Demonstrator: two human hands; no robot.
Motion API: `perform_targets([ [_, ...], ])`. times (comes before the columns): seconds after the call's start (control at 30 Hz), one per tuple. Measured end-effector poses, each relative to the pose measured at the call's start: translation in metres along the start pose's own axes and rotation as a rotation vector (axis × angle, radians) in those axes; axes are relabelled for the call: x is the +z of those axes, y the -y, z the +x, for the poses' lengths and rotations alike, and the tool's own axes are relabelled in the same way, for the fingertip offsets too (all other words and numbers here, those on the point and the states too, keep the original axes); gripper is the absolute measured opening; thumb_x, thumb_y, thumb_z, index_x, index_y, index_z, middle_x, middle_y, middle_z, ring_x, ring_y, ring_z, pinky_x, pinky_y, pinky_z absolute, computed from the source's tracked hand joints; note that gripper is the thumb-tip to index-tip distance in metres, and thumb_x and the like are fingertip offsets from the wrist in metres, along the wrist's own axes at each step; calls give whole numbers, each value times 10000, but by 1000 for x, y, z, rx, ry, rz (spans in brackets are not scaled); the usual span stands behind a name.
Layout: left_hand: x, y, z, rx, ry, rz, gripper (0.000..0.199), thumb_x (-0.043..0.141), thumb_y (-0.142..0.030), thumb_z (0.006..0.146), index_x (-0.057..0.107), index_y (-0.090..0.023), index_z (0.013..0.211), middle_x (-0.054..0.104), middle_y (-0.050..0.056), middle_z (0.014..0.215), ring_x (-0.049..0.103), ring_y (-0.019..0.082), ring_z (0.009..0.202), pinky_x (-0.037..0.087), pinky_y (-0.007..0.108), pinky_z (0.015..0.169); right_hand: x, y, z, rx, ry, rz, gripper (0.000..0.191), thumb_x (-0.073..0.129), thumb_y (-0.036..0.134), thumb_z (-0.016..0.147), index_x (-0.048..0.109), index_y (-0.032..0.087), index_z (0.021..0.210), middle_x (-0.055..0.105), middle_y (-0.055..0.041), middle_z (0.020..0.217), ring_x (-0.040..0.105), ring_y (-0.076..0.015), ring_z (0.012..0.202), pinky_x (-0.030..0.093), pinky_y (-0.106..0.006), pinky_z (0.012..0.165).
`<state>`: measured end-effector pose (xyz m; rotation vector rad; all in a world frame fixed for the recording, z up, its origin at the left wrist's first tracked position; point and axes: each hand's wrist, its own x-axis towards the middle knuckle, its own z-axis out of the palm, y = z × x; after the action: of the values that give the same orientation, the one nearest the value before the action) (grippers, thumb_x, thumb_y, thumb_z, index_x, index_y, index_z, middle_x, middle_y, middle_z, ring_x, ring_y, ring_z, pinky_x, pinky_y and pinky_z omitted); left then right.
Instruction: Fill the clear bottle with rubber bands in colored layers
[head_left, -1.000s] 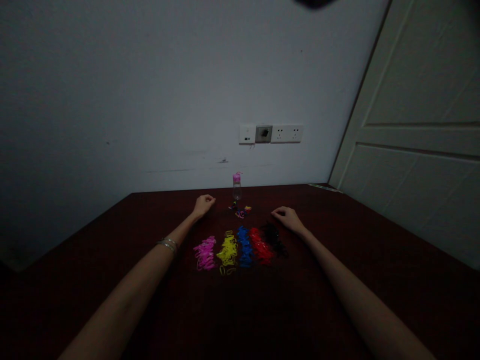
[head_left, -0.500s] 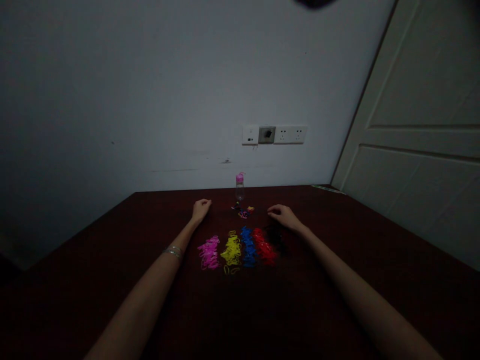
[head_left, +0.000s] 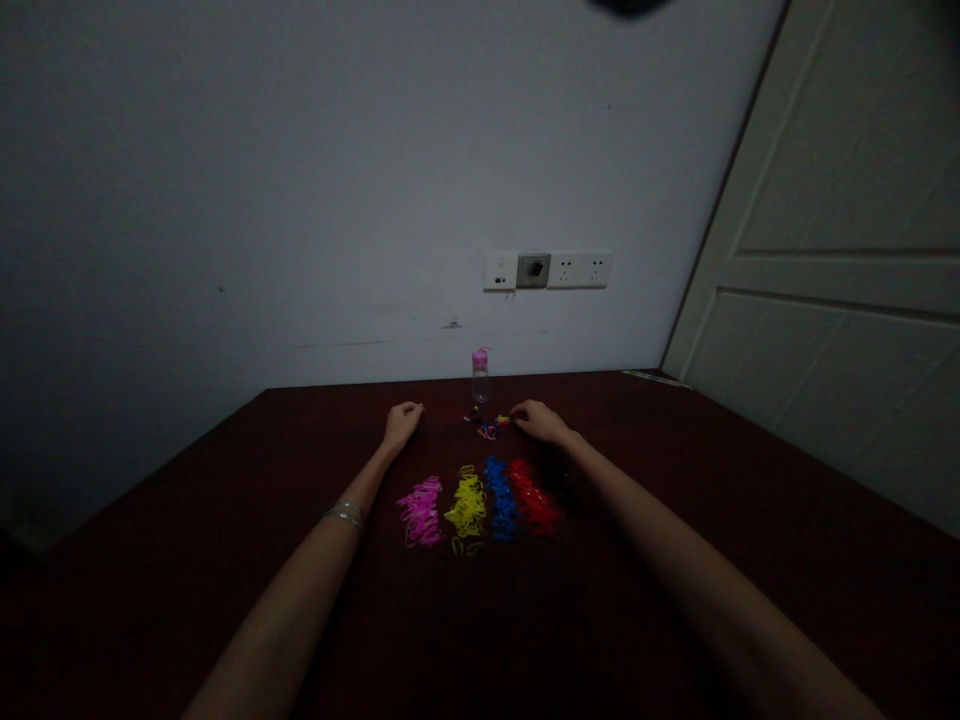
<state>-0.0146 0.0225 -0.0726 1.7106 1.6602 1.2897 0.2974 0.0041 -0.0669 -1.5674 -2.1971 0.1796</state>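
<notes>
As the head view shows dimly, tangled many-coloured rubber bands lie at twelve o'clock, before the far edge of the tabletop. Open room separates them from the left hand, half-curled at their nine o'clock. The right hand, loosely curled at three o'clock, has come nearer; either hand's hold I cannot tell.

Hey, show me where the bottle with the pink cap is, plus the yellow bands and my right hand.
Bottle point(head_left: 480, 384): head view, on its clear body below the pink cap.
Yellow bands point(head_left: 469, 507): head view, middle of the pile.
Right hand point(head_left: 538, 421): head view, back of the hand.
</notes>
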Motion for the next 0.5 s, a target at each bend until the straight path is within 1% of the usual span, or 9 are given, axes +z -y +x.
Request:
perform_targets([
  [0.1,1,1,1,5,5,-21,320,463,-367,710,665,-118,720,605,22,555,555,146,601,399,224,591,0,5,2,8,34,-30,259,531,243,766,667,239,986,640,-52,1035,582,-192,940,432,-249,752],
  [0.23,1,-2,-1,-14,-17,-52,307,480,-360,690,673,-122,701,613,27,558,562,156,613,403,236,607,-4,11,5,13,85,-80,218,534,283,781,675,243,942,631,-47,1019,573,-184,930,423,-241,737],
  [0.37,2,-2,-2,-15,-26,-61,290,486,-347,682,676,-127,687,619,33,567,567,161,623,403,240,613,-5,13,5,52,76,-104,196,545,278,776,665,228,924,616,-54,1041,569,-185,935,417,-234,722],
  [0.5,3,1,-1,-6,-24,-57,290,478,-341,685,678,-131,695,618,33,566,566,161,621,400,241,610,-5,12,6,38,64,-115,180,543,284,777,663,221,896,620,-59,1020,573,-186,915,412,-234,704],
])
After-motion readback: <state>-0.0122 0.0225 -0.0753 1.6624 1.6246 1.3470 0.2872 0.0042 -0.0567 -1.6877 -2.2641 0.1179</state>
